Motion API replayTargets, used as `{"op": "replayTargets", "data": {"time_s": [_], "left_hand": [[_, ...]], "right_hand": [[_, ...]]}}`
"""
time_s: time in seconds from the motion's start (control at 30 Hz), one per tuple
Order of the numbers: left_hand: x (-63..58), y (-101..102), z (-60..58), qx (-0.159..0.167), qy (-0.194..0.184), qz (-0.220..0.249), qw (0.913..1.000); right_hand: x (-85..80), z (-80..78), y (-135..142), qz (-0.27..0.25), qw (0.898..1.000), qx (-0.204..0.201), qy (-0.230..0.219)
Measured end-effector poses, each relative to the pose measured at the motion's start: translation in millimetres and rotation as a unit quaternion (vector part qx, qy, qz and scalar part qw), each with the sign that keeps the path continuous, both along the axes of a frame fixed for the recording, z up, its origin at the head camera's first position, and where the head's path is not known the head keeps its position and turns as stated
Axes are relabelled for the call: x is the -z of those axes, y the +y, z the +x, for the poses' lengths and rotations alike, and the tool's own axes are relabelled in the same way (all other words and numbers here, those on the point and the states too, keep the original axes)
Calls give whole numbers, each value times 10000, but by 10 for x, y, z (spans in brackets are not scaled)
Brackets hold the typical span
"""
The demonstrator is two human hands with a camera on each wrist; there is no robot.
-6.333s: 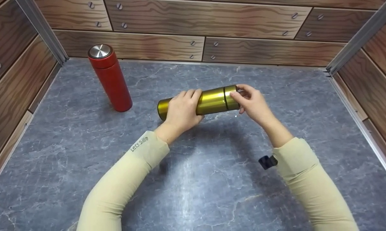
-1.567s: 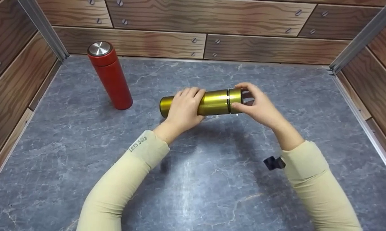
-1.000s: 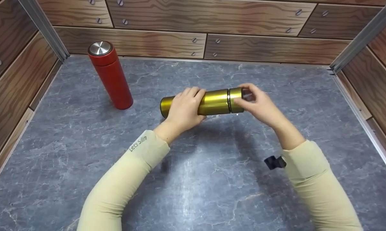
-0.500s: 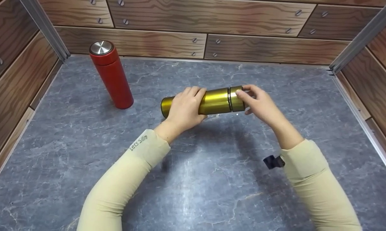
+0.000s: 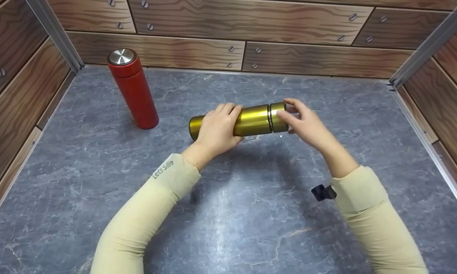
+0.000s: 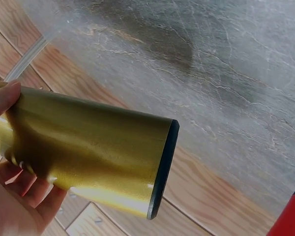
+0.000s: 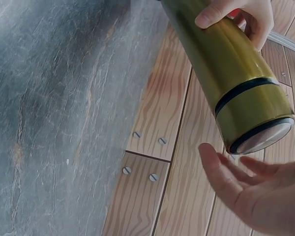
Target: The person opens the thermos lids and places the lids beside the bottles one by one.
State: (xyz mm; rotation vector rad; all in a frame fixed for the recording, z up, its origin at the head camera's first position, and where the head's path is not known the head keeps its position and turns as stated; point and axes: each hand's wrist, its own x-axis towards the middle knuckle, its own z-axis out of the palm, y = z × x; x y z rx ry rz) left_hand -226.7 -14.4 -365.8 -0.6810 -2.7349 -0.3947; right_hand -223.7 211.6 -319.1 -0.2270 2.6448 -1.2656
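Note:
A gold-coloured thermos bottle (image 5: 253,118) lies nearly level in the air over the marbled grey table. My left hand (image 5: 219,127) grips it around the middle. Its dark-rimmed base shows in the left wrist view. At the other end is the gold lid (image 7: 258,115) with a silver top, parted from the body by a dark ring. My right hand (image 5: 304,121) is spread loosely about the lid, thumb overlapping its side in the head view. In the right wrist view the fingers (image 7: 219,172) are splayed, with a gap beside the lid.
A red thermos bottle (image 5: 134,91) with a silver-topped lid stands upright at the back left of the table (image 5: 228,228). Wood-patterned panels (image 5: 198,53) with metal corner posts (image 5: 422,49) close off the back and both sides. A small black device (image 5: 323,193) sits at the right cuff.
The right hand's fingers have shifted around the lid, spreading and closing in again. The dark ring between lid and body looks wider than in the oldest frame. The left hand keeps its hold.

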Motion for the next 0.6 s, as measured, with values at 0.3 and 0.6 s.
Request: {"op": "replayTargets", "data": {"time_s": [0.3, 0.6], "left_hand": [[-5, 4, 5, 36, -27, 16, 10000], [2, 2, 0, 10, -75, 28, 10000]], "right_hand": [[-1, 1, 14, 39, 9999, -88, 49], [-15, 22, 8, 115, 9999, -75, -12]]}}
